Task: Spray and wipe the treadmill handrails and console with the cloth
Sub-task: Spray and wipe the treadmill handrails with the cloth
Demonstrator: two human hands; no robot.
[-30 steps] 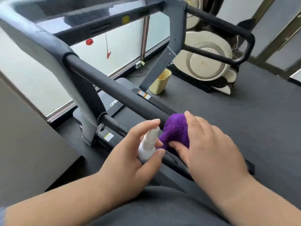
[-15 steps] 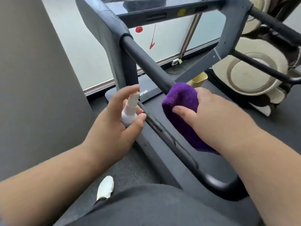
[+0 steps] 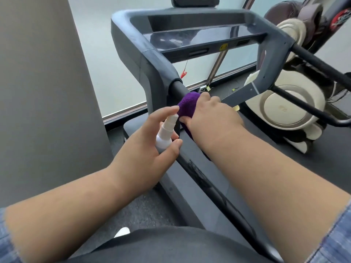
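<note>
My right hand point(image 3: 212, 118) grips a purple cloth point(image 3: 187, 106) wrapped over the black left handrail point(image 3: 214, 188), close to where the rail meets the grey frame. My left hand point(image 3: 150, 149) holds a small white spray bottle point(image 3: 165, 133) just left of the cloth, index finger lying over its nozzle. The glossy dark console point(image 3: 199, 37) spans the top of the frame above both hands. The right handrail point(image 3: 322, 67) runs off at the far right. The cloth hides the rail beneath it.
A grey wall panel point(image 3: 43, 92) stands close on the left, with frosted glass point(image 3: 106, 59) behind the treadmill. A cream and brown massage chair point(image 3: 288, 107) sits to the right on dark floor. A red safety clip point(image 3: 183, 73) hangs under the console.
My right hand has slid the cloth up the left handrail from its lower end to near the frame. My left hand followed with the bottle. The view tilted up to the console.
</note>
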